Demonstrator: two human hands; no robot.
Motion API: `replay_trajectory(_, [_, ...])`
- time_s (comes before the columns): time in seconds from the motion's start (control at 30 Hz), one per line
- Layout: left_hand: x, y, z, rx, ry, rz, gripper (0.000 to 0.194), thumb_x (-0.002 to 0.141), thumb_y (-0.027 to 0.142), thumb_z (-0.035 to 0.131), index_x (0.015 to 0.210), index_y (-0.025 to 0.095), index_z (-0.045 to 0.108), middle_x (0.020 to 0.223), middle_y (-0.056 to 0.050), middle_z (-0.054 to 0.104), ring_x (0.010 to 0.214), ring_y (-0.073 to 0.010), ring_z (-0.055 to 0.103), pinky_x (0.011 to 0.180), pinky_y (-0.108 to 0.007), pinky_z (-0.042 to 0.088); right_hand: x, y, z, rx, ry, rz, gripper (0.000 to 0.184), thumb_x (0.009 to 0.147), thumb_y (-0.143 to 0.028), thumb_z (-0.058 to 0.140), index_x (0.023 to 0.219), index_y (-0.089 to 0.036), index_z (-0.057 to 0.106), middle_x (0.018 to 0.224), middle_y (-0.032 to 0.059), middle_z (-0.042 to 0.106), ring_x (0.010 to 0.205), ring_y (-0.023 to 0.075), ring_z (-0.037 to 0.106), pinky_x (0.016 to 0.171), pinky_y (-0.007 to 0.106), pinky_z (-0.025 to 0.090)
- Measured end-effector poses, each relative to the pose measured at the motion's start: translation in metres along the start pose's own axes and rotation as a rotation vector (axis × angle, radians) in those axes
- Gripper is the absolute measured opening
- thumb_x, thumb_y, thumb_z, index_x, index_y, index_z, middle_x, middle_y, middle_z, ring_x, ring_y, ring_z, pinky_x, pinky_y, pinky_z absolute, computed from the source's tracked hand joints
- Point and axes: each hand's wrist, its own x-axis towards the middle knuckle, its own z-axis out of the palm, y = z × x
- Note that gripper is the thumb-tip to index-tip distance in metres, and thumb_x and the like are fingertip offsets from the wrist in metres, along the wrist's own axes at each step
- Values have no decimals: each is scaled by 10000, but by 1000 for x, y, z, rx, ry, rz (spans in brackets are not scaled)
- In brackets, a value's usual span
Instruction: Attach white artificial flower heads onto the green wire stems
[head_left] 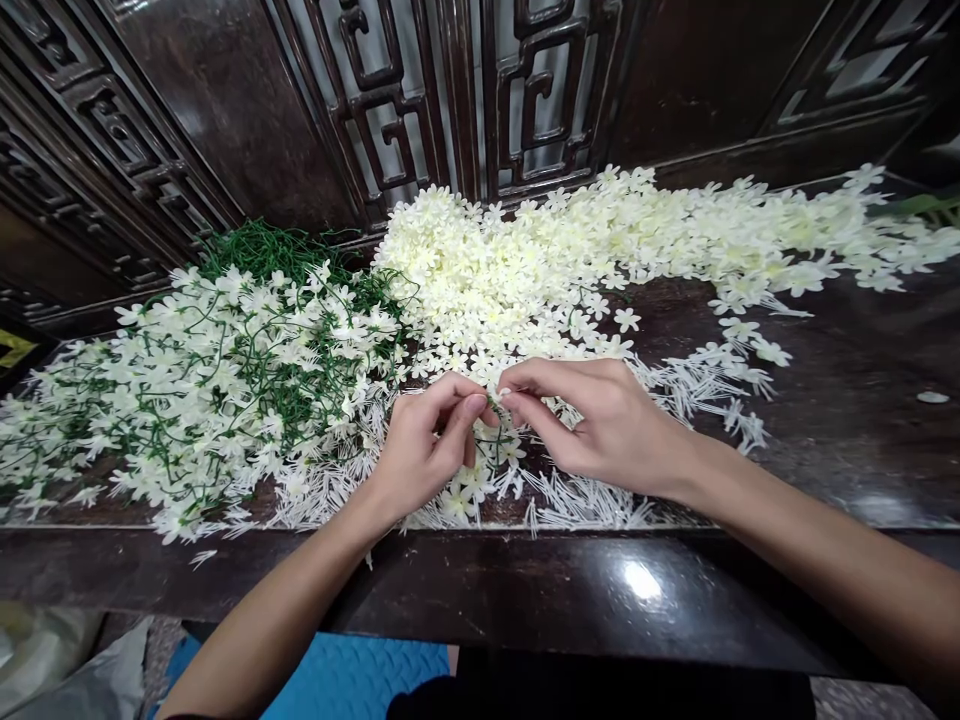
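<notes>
My left hand [427, 445] is closed in a pinch, thumb against forefinger, on a thin green plastic stem [493, 432] of an artificial flower sprig, mostly hidden by the fingers. Fingertip to fingertip with it, my right hand [611, 425] pinches a small white flower piece [504, 394], too small to make out in full. Beneath both hands lie white petal flowers [459, 500] and loose white stamen-like pieces [585, 500]. To the left spreads a pile of white flowers on green stems [247, 360]. Behind the hands is a heap of loose cream-white blossoms [480, 270].
Bare green stems [262, 248] are bunched at the back left, against a carved dark wood panel [450, 90]. Everything rests on a dark, glossy wooden bench [847, 400]. Below its front edge are a blue mat [360, 670] and a pale plastic bag [82, 670].
</notes>
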Motion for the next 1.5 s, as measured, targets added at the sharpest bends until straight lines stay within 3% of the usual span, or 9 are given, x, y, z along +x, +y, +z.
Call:
replay_trajectory(0.1, [-1, -2, 2, -67, -29, -28, 158, 951, 263, 466, 858, 183, 566, 632, -13, 641, 433, -76, 586, 345, -177, 375, -1, 1, 0, 41, -15, 17, 150, 907, -120, 451, 929, -177, 588, 749, 42, 672, 598, 136, 627, 457, 263, 512])
replay_trajectory(0.23, [-1, -3, 6, -153, -36, -43, 158, 951, 271, 462, 839, 186, 533, 737, -35, 661, 459, -79, 614, 340, -185, 385, -1, 3, -1, 70, -22, 46, 154, 905, -132, 459, 925, -203, 594, 735, 20, 672, 601, 135, 637, 467, 269, 540])
replay_trajectory(0.37, [-1, -3, 9, -224, -18, -65, 166, 956, 294, 457, 841, 188, 511, 703, -19, 641, 461, -82, 617, 407, -212, 466, -1, 3, -1, 75, -22, 36, 158, 906, -137, 460, 926, -209, 600, 738, 17, 681, 596, 129, 643, 446, 253, 540])
replay_trajectory(0.63, [0, -5, 8, -291, -29, -84, 156, 959, 272, 457, 841, 193, 522, 593, 6, 605, 478, -104, 618, 453, -243, 501, -2, 1, 2, 20, -19, 17, 176, 907, -123, 455, 951, -190, 612, 774, 35, 693, 640, 146, 658, 508, 272, 554])
replay_trajectory(0.93, [3, -2, 5, -252, -56, -47, 139, 943, 220, 478, 838, 176, 556, 584, -1, 616, 474, -105, 618, 446, -240, 488, 0, 0, 0, 33, -28, 15, 163, 900, -110, 470, 926, -186, 611, 769, 30, 699, 614, 139, 657, 488, 254, 540])
replay_trajectory(1.17, [-1, -9, 8, -191, -15, 36, 130, 941, 181, 474, 835, 185, 549, 586, 12, 608, 463, -97, 634, 396, -198, 486, -3, -2, 7, -15, 62, -18, 171, 874, -43, 479, 905, -161, 600, 727, 24, 694, 602, 116, 662, 463, 199, 545])
replay_trajectory(1.33, [-4, -13, 11, -82, 29, 134, 141, 930, 96, 455, 868, 181, 549, 586, 22, 609, 470, -85, 648, 358, -146, 466, -6, 0, 12, -173, 95, -74, 170, 866, -40, 472, 933, -148, 586, 689, 25, 685, 530, 114, 629, 391, 202, 498])
replay_trajectory(1.5, [-4, -12, 14, 40, 71, 212, 168, 917, 45, 438, 865, 171, 536, 545, 37, 587, 436, -54, 614, 345, -107, 412, -8, 1, 12, -297, 81, -148, 187, 871, -34, 444, 968, -116, 581, 705, 59, 679, 541, 133, 619, 419, 241, 517])
